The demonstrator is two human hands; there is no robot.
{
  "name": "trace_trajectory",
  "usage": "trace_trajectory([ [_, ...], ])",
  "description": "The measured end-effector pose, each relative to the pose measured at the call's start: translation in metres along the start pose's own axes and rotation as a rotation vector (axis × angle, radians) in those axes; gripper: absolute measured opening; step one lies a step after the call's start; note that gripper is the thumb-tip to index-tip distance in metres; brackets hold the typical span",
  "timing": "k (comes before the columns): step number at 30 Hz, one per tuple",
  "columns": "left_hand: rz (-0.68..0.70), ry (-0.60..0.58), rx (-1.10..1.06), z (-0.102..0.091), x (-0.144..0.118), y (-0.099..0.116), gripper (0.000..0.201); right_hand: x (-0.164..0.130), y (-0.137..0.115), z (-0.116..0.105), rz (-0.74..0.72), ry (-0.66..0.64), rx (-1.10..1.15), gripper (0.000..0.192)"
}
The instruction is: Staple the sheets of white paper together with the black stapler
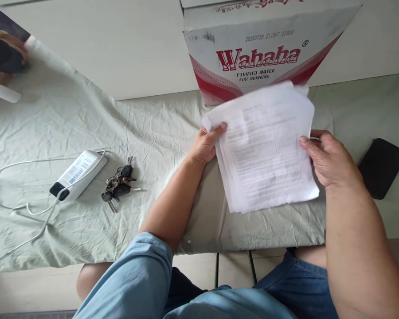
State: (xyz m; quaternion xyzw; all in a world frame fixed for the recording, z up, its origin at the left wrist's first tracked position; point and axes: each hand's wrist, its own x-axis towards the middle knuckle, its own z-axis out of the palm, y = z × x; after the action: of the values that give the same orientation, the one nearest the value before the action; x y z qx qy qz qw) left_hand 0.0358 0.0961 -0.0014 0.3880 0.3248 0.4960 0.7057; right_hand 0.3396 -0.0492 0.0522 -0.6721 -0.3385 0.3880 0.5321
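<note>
— Where's the stack of papers (264, 148) sitting relative to the hands?

— Right between them. The left hand (206, 144) has its grip closed on the stack's left edge, thumb on top near the far left corner. The right hand (329, 159) is clamped on the right edge, thumb over the top sheet, fingers hidden behind.

— Which way does it run?

— Its long axis goes from near to far, tipped a little so the far end leans left. The stack looks held slightly above the surface (153, 133), its far edge just in front of the cardboard box (262, 53) printed "Wahaha".

— Either hand closer?

— Neither, both are on it, one on each long side.

— How do the papers look?

— White sheets with printed text, blurred, so I can't read any. The sheets are fanned unevenly: edges stick out at the near left corner and the far right.

— Anything else about?

— A bunch of keys (118, 188) and a white power adapter (78, 174) with its cable, well apart to the left. A black phone (382, 166) lies near the right hand, on the green cloth.
</note>
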Motion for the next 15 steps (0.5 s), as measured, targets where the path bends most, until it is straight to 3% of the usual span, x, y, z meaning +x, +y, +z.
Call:
trace_trajectory([
  [3, 0.116, 0.173, -0.126, -0.013, 0.014, 0.001, 0.062, -0.003, -0.012, -0.006, 0.103, -0.04, 0.091, 0.077],
  [6, 0.141, 0.21, -0.213, -0.022, 0.022, 0.006, 0.053, -0.009, -0.018, -0.002, 0.155, -0.184, 0.205, 0.064],
  [9, 0.136, 0.201, -0.237, -0.021, 0.022, 0.009, 0.048, -0.019, -0.015, 0.018, 0.182, -0.279, 0.264, 0.057],
  [12, 0.147, 0.127, -0.195, -0.019, 0.017, 0.01, 0.051, -0.027, -0.012, 0.038, 0.098, -0.178, 0.285, 0.066],
  [15, 0.175, 0.034, -0.118, -0.024, 0.014, 0.014, 0.057, -0.024, -0.018, 0.041, -0.143, -0.008, 0.316, 0.074],
])
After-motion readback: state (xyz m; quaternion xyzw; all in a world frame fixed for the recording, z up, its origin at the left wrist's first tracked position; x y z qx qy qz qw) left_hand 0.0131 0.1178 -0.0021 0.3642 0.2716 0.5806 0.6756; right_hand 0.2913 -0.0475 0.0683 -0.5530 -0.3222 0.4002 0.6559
